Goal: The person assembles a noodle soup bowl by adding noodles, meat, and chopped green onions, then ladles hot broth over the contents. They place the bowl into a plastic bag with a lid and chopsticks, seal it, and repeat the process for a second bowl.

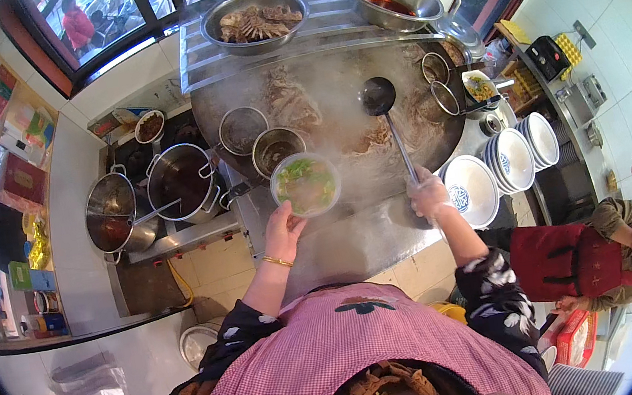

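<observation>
My left hand grips the rim of a round clear plastic bowl holding chopped green herbs in broth. Just beyond the bowl, strainer baskets rest at the near left side of a wide steaming pot. My right hand, in a thin clear plastic glove, is closed around the long handle of a metal ladle. The ladle's dark bowl is over the broth in the right half of the pot. Meat pieces lie in the broth, partly veiled by steam.
Stacked white bowls stand right of my right hand. Two pots are on the left stove. Beyond the big pot are a steel basin of meat and a basin of red liquid. A person in a red apron is at the right.
</observation>
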The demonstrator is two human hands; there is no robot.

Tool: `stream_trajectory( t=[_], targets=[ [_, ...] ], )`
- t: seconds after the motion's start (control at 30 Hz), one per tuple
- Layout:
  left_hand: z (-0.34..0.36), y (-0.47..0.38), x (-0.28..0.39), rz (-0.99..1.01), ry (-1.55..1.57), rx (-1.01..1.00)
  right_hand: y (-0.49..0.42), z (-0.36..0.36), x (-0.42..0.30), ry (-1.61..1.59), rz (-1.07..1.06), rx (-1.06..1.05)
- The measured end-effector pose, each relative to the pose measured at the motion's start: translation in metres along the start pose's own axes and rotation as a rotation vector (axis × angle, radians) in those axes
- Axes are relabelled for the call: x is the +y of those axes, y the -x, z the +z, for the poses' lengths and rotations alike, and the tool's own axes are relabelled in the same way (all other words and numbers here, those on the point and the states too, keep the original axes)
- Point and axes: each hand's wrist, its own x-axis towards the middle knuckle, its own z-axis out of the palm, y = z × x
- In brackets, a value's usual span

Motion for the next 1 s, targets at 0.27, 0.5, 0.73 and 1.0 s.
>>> stream_trajectory(
  t=[0.27,0.5,0.73,1.0],
  targets=[
    [0.001,0.005,-0.005,0.042,0.0,-0.003,-0.048,0.042,0.032,0.655,-0.287,0.236],
    [0.0,0.004,-0.009,0.056,-0.054,-0.009,0.007,-0.004,-0.003,-0.506,0.181,-0.293],
    [0.01,0.014,0.0,0.03,-0.028,-0.052,0.091,-0.027,-0.046,-0.401,0.148,-0.326],
    [0.02,0.016,0.004,0.019,0.016,-0.043,0.156,-0.045,-0.062,-0.429,0.193,-0.326]
  ],
)
